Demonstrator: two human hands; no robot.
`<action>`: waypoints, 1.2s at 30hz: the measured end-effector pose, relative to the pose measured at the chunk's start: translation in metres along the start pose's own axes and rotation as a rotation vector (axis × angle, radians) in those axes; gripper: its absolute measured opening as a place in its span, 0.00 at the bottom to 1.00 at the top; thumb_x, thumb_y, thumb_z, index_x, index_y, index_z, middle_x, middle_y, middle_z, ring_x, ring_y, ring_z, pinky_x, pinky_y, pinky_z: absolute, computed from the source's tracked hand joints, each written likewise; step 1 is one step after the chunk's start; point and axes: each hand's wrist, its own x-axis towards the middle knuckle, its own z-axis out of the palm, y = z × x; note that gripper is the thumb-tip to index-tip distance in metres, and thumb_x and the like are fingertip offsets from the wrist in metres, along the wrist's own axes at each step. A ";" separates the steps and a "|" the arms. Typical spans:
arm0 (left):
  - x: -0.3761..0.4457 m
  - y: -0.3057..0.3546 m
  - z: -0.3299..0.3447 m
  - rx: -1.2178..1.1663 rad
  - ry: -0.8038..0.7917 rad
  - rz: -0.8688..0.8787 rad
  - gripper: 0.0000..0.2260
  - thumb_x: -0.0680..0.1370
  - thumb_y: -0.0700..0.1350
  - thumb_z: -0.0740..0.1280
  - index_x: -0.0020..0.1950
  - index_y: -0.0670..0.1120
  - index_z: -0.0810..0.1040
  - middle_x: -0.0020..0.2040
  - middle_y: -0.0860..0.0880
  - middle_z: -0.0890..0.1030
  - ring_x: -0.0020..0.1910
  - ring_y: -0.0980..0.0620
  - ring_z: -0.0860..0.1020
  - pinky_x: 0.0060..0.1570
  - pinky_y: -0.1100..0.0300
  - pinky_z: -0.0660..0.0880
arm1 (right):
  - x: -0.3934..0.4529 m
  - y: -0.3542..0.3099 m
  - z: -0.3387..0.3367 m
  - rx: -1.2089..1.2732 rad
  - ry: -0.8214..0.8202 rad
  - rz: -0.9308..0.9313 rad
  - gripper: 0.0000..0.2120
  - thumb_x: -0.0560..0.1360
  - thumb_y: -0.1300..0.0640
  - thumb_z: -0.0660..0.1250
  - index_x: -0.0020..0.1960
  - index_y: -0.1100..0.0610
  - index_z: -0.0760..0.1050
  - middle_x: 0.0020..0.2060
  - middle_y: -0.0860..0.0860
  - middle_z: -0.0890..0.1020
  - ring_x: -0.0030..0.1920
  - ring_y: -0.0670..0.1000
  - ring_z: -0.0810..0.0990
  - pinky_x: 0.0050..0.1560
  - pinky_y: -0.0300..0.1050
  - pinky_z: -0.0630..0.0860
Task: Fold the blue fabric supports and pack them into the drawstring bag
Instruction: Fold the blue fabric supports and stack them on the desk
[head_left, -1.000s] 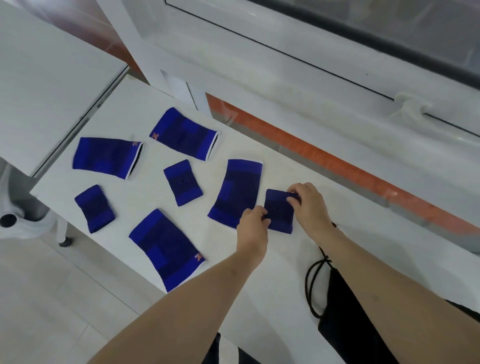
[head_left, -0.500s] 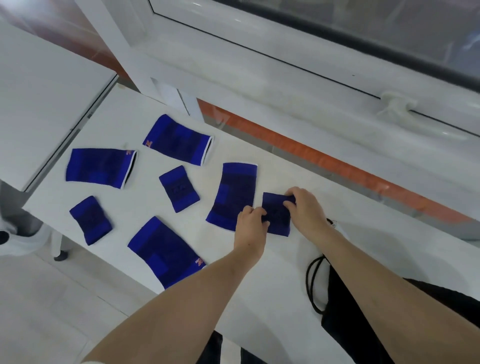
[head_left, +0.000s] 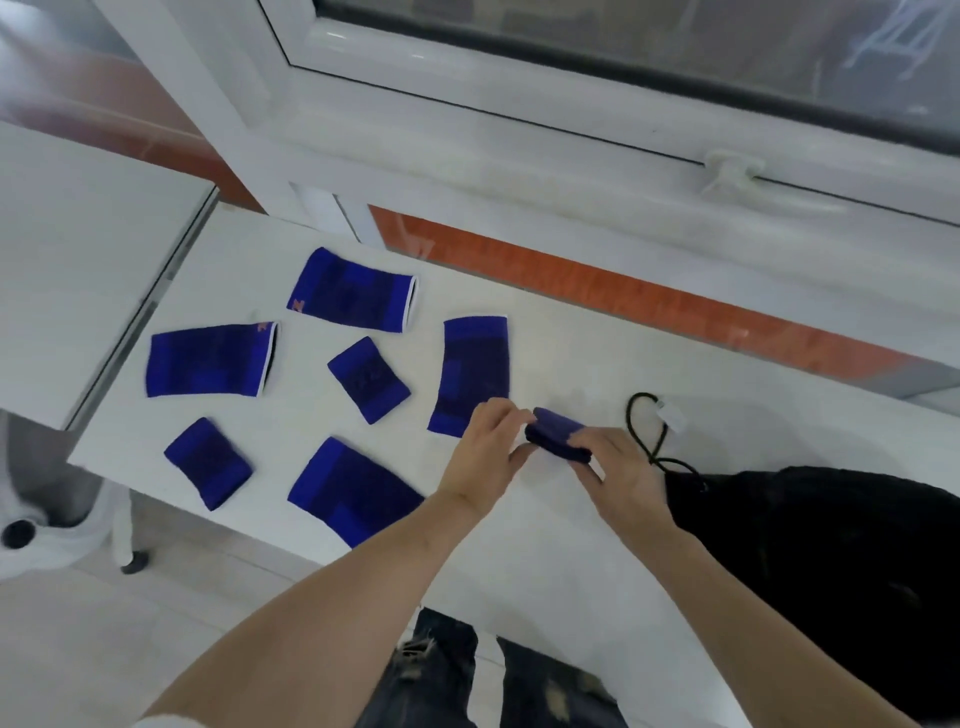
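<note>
Head view: one small blue fabric support (head_left: 557, 432), folded over, is pinched by the left hand (head_left: 488, 452) and right hand (head_left: 618, 467) above the white tabletop (head_left: 545, 561). Six lie flat. The black drawstring bag (head_left: 810, 545) looks unpacked.

A: How many blue knitted fabric supports are there, going by the black cloth drawstring bag (head_left: 831, 540)?

B: Seven, all left of it. Four long sleeves (head_left: 353, 289) (head_left: 210, 359) (head_left: 475, 371) (head_left: 353, 488), three short bands (head_left: 370, 378) (head_left: 208, 462) (head_left: 558, 434).

A: And bags?

B: One, with one black cord loop (head_left: 636, 431) at its left.
</note>
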 end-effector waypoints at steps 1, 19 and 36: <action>-0.010 -0.006 0.005 0.047 -0.044 0.043 0.15 0.77 0.39 0.73 0.62 0.44 0.77 0.58 0.49 0.73 0.55 0.50 0.72 0.54 0.53 0.77 | -0.014 0.000 0.007 0.012 -0.039 0.017 0.17 0.70 0.67 0.78 0.57 0.57 0.80 0.51 0.51 0.83 0.52 0.52 0.80 0.53 0.50 0.80; -0.057 -0.025 0.036 0.150 -0.341 0.144 0.09 0.82 0.45 0.65 0.62 0.47 0.77 0.56 0.48 0.82 0.56 0.48 0.78 0.59 0.53 0.75 | -0.090 -0.017 0.038 0.160 -0.118 0.391 0.13 0.79 0.55 0.71 0.63 0.52 0.78 0.53 0.47 0.84 0.48 0.47 0.81 0.51 0.43 0.79; -0.041 -0.010 0.059 -0.013 -0.231 -0.112 0.11 0.83 0.43 0.64 0.66 0.46 0.75 0.62 0.51 0.75 0.53 0.53 0.77 0.56 0.58 0.77 | -0.073 -0.012 0.045 0.361 0.065 0.629 0.15 0.78 0.64 0.70 0.62 0.53 0.76 0.55 0.46 0.78 0.51 0.46 0.79 0.53 0.36 0.75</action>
